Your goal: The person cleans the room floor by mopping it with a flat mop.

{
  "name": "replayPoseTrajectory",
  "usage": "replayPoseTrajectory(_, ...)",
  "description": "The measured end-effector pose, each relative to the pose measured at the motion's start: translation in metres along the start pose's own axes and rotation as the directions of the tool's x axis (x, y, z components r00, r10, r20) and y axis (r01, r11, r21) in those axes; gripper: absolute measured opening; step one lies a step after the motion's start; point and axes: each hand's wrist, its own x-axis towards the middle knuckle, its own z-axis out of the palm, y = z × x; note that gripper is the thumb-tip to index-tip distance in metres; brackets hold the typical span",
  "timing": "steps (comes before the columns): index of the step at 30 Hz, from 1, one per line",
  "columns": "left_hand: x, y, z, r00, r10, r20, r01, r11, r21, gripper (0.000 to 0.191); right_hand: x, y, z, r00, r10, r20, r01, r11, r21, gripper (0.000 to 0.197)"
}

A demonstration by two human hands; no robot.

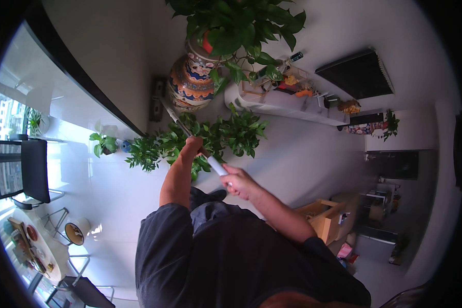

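Note:
Both hands grip a long pole [183, 127] that slants up and left, away from my body. My left hand [194, 143] is closed around its middle. Lower down, my right hand [236, 181] holds the white grip [216, 165] at the near end. The far end meets a dark flat mop head [158, 99] beside a large painted porcelain vase [192, 82]. Leafy green potted plants [238, 133] stand under and beside the pole, hiding their pots. The mop head lies between the vase and a pale wall or panel.
A white cabinet [285, 106] bearing bottles and ornaments runs along the wall right of the vase. Trailing foliage [238, 30] overhangs the vase. To the left are a black chair [34, 169], a bin [76, 231] and a cluttered table [57, 261]. A wooden box [327, 219] sits at right.

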Motion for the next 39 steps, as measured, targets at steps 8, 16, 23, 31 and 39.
replayPoseTrajectory(8,-0.018,-0.042,0.041,0.971,0.222,0.088,-0.238,0.892,0.385,0.012,-0.065,-0.01,0.003,0.98,0.115,0.161,-0.12,0.993,0.02,0.032)
replayPoseTrajectory(16,-0.088,0.021,-0.008,0.993,0.114,0.023,-0.103,0.951,-0.292,0.016,-0.05,-0.054,0.014,0.996,-0.047,0.082,0.044,0.998,0.034,0.062)
replayPoseTrajectory(23,-0.086,0.078,-0.029,0.99,0.109,-0.089,-0.141,0.77,-0.622,0.017,-0.017,-0.092,-0.004,0.978,-0.175,0.112,0.178,0.984,-0.019,0.071)
replayPoseTrajectory(31,-0.08,0.029,-0.007,0.992,0.107,-0.071,-0.126,0.709,-0.694,0.014,-0.015,-0.061,-0.013,0.98,-0.076,0.182,0.143,0.909,-0.392,0.079)
replayPoseTrajectory(39,-0.147,-0.035,0.041,0.992,0.099,0.081,-0.013,0.712,-0.702,0.018,-0.082,-0.017,-0.029,0.99,-0.028,0.141,0.096,0.86,-0.502,0.077)
